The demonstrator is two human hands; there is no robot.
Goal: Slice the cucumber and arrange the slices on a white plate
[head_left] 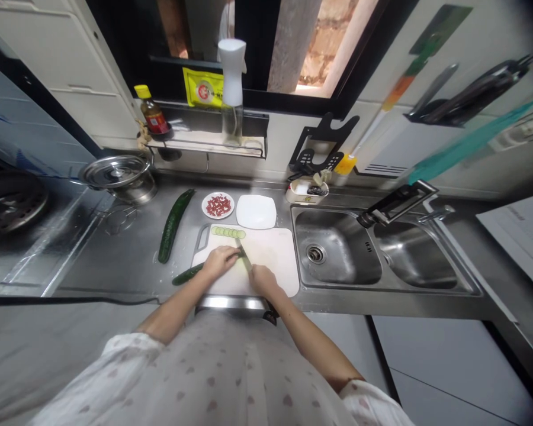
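On a brushed-steel bench [115, 260], a round white plate [204, 211] held small, reddish-brown chopped pieces [218, 205]. Just to its right sat a smooth white plate [256, 211], squarish with rounded corners. A shiny, round steel pot [137, 190] with a domed lid [122, 170] stood at the far left, its contents hidden. Behind the double steel sink [337, 248], a cream oval holder [304, 198] contained small white and dark items too tiny to name. On the wire shelf [199, 146] above were a yellow-capped bottle [153, 115] of dark liquid, a clear spray bottle [232, 106] with a white top, and a glossy yellow packet [202, 89].

Before you lay a flat white cutting board [270, 254] with a looped handle. The cut cucumber [187, 274] lay slantwise under your left hand [220, 260], one dark green end jutting past the board's left edge. Your left fingers were bent over it, pressing it down; your right hand [262, 279] was closed around the knife [245, 255], its blade beside your left fingertips. Thin, round, pale green slices [228, 232] overlapped in a row along the board's far edge. A whole cucumber [175, 228], long and bumpy-skinned, rested left of the board.
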